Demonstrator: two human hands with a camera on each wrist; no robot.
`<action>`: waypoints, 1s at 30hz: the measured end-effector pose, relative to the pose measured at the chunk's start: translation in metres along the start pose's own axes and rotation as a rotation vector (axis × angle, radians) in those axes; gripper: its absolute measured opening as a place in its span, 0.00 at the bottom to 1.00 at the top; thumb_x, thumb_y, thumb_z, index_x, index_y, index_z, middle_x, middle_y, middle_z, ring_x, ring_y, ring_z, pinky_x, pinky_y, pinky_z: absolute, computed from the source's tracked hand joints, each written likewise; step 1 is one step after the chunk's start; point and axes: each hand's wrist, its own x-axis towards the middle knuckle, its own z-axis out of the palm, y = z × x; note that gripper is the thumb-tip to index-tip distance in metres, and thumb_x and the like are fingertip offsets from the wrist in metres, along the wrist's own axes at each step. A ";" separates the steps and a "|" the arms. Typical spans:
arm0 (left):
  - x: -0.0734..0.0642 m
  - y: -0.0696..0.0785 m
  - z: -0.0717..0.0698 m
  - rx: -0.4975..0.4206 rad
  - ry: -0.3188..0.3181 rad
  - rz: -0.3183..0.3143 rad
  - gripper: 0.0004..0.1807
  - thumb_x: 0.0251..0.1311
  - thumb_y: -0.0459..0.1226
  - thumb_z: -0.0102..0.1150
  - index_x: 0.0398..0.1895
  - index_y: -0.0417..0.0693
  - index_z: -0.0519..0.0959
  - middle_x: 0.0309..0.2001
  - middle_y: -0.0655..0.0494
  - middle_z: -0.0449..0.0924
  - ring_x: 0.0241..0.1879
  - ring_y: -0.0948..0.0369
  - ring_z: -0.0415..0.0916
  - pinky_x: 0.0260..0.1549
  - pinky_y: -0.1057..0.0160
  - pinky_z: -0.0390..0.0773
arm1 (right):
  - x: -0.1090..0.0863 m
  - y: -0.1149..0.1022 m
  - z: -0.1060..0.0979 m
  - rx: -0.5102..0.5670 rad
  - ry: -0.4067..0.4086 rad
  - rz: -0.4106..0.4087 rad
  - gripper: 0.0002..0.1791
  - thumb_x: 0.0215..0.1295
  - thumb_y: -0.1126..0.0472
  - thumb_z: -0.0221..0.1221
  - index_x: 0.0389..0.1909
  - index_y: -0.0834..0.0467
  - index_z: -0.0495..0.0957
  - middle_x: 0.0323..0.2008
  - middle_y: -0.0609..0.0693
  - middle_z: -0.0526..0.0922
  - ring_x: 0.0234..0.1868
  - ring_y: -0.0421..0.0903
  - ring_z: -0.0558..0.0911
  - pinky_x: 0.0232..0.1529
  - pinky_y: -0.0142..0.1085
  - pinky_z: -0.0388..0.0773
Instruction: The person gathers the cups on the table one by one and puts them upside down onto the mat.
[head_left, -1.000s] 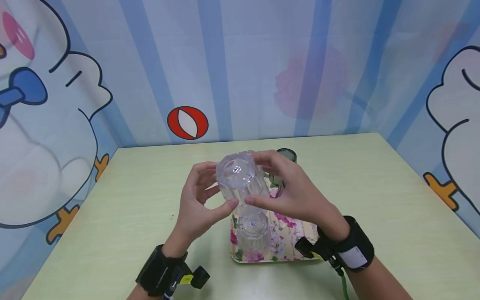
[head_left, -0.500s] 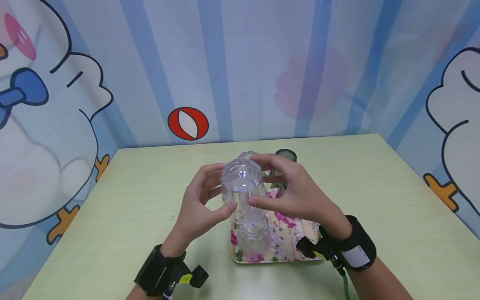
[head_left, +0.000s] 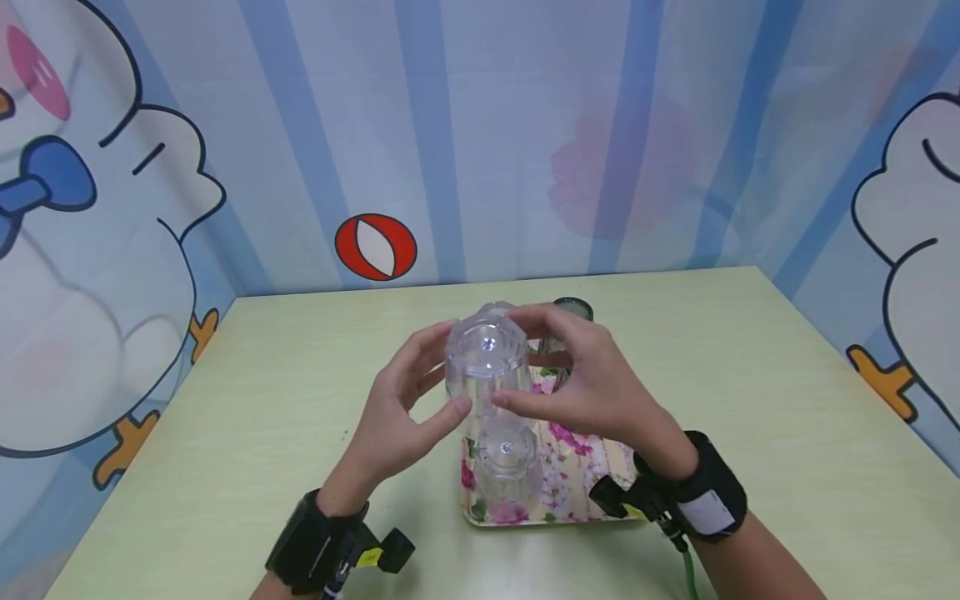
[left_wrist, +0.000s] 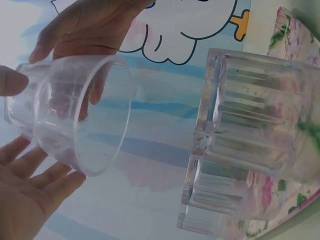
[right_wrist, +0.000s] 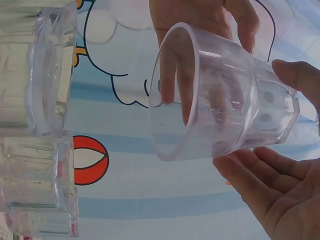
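A clear plastic cup (head_left: 487, 354) is upside down above the tray, its base facing up and its wide mouth facing down. My left hand (head_left: 408, 408) holds it from the left, with thumb in front and fingers behind. From the right, my right hand (head_left: 588, 375) grips the same cup with fingertips and thumb. In the right wrist view the cup (right_wrist: 225, 100) shows its smooth round rim and faceted base. Below it, another clear cup (head_left: 506, 458) stands inverted on a flowered tray (head_left: 577, 492).
Behind the held cup, the top of a further clear cup (head_left: 495, 307) shows. A dark-rimmed glass (head_left: 573, 308) stands at the back of the tray, partly hidden by my right hand. Ribbed clear cups (left_wrist: 255, 110) stand close beneath the held cup in the left wrist view.
The held cup has shifted slightly right and turned from a leftward tilt to nearly straight, uncovering the cup behind it. Both hands keep their hold; the left has moved slightly right.
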 end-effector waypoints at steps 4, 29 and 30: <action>0.001 0.003 0.001 0.066 0.017 0.000 0.39 0.52 0.32 0.65 0.70 0.50 0.61 0.67 0.50 0.68 0.65 0.51 0.71 0.60 0.51 0.76 | 0.000 0.000 0.001 -0.009 0.015 0.008 0.35 0.48 0.59 0.72 0.59 0.58 0.70 0.53 0.53 0.80 0.48 0.46 0.84 0.45 0.35 0.85; 0.002 0.007 0.003 0.099 0.085 -0.008 0.34 0.49 0.35 0.71 0.62 0.52 0.70 0.60 0.54 0.74 0.56 0.56 0.78 0.48 0.60 0.84 | 0.000 0.001 0.000 -0.028 -0.003 0.027 0.35 0.50 0.58 0.71 0.60 0.58 0.69 0.53 0.53 0.79 0.48 0.46 0.84 0.46 0.34 0.85; 0.002 0.007 0.004 0.096 0.084 -0.008 0.34 0.49 0.35 0.71 0.62 0.52 0.70 0.60 0.54 0.74 0.56 0.56 0.78 0.48 0.61 0.84 | -0.001 0.001 0.000 -0.029 -0.006 0.029 0.35 0.50 0.58 0.71 0.60 0.58 0.69 0.53 0.53 0.79 0.48 0.47 0.84 0.46 0.35 0.85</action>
